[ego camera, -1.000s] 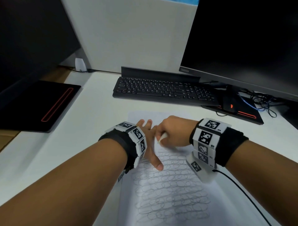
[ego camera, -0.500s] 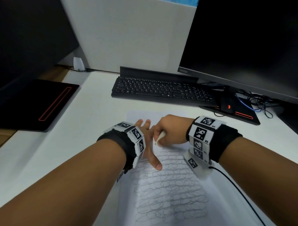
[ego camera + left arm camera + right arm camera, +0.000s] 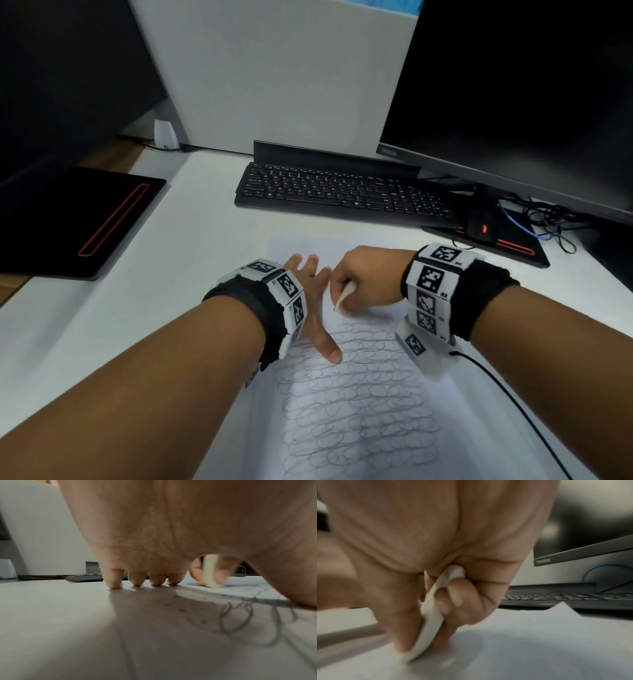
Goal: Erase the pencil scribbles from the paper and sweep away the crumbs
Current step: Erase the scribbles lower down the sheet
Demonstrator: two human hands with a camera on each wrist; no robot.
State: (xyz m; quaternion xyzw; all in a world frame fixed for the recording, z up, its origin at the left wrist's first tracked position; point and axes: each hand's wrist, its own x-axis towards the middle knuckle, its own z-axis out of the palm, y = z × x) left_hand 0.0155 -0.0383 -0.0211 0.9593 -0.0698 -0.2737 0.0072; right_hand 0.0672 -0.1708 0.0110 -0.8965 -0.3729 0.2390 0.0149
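Observation:
A white sheet of paper (image 3: pixel 442 404) lies on the desk, covered with looping pencil scribbles (image 3: pixel 359 411); its top strip looks blank. My right hand (image 3: pixel 363 279) pinches a white eraser (image 3: pixel 342 298) between thumb and fingers, its lower end on the paper near the top row of loops. In the right wrist view the eraser (image 3: pixel 428 626) meets the sheet at a slant. My left hand (image 3: pixel 313 301) lies flat with spread, straight fingers on the paper's left edge, thumb on the scribbles. In the left wrist view its fingertips (image 3: pixel 137 584) press down, and small dark crumbs (image 3: pixel 181 610) dot the paper.
A black keyboard (image 3: pixel 342 193) lies behind the paper, under a dark monitor (image 3: pixel 513 102). A black mouse (image 3: pixel 481 222) sits on a pad with tangled cables at the right. A black pad with a red outline (image 3: pixel 78 219) lies at the left. A black cable (image 3: pixel 507 404) trails from my right wrist.
The right hand with the eraser has shifted slightly left and right over the top row of scribbles. The left hand has stayed pressed on the paper.

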